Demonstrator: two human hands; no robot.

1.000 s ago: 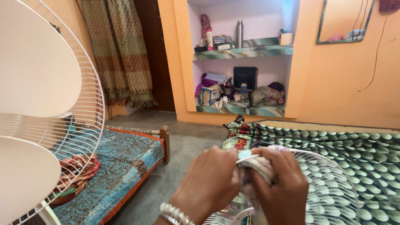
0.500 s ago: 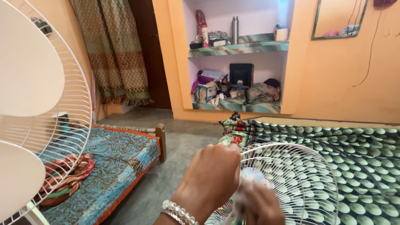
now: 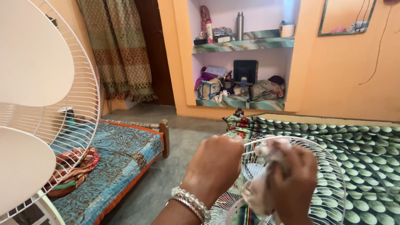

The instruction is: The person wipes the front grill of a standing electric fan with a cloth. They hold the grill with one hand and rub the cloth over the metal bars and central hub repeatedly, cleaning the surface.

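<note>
Nearest, bottom centre: left hand [image 3: 214, 164], bracelets at the wrist, clenched on the upper rim of a detached white wire fan guard [image 3: 329, 187]. Just beside it, right hand [image 3: 293, 181], blurred, grasping a pale crumpled cloth [image 3: 266, 166] pressed against the guard's wires. Guard tilted upright over a bed spread [image 3: 366, 166] patterned in green and white. At far left, close to the camera, a standing fan [image 3: 37, 116] with white blades behind its own grille. Below that, a low cot [image 3: 121, 154] with a blue patterned cover, bundled fabric on it. Grey floor [image 3: 175, 166] between. Farther off, orange walls, a brown curtain [image 3: 121, 50], and wall shelves [image 3: 243, 43] carrying a steel flask, bags and small clutter.
</note>
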